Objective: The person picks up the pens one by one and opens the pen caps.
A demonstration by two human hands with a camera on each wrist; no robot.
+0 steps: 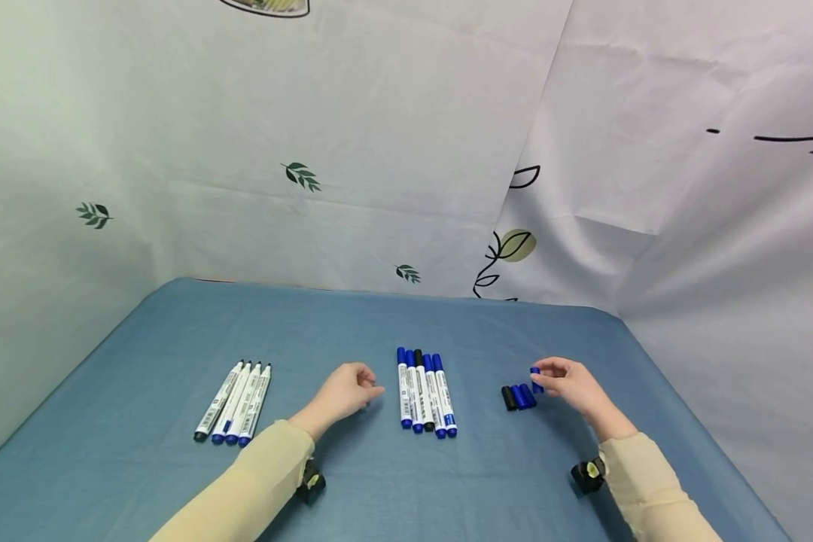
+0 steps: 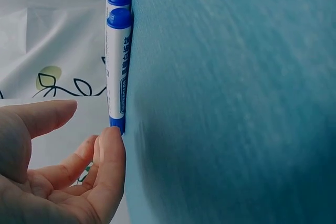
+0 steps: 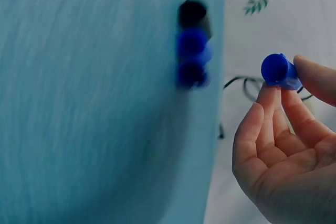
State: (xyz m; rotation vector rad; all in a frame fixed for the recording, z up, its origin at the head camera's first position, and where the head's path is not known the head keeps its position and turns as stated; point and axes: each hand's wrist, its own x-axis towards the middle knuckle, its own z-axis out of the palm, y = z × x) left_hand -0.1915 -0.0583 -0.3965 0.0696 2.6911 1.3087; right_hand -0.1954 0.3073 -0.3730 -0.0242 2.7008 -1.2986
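Note:
My right hand (image 1: pixel 569 384) pinches a blue marker cap (image 1: pixel 536 380) between thumb and fingers; its hollow end shows in the right wrist view (image 3: pixel 275 69). Just left of it on the cloth lie one black cap (image 1: pixel 509 398) and two blue caps (image 1: pixel 523 396), side by side. My left hand (image 1: pixel 345 391) hovers with loosely bent fingers and holds nothing. To its right lies a row of several capped whiteboard markers (image 1: pixel 425 391), mostly blue-capped, one black. In the left wrist view the nearest capped marker (image 2: pixel 118 66) stretches beyond the fingertips.
Several uncapped white markers (image 1: pixel 235 403) lie in a row at the left, tips pointing away. A blue cloth (image 1: pixel 379 489) covers the table. White curtains (image 1: pixel 379 113) with leaf prints hang behind and at the sides.

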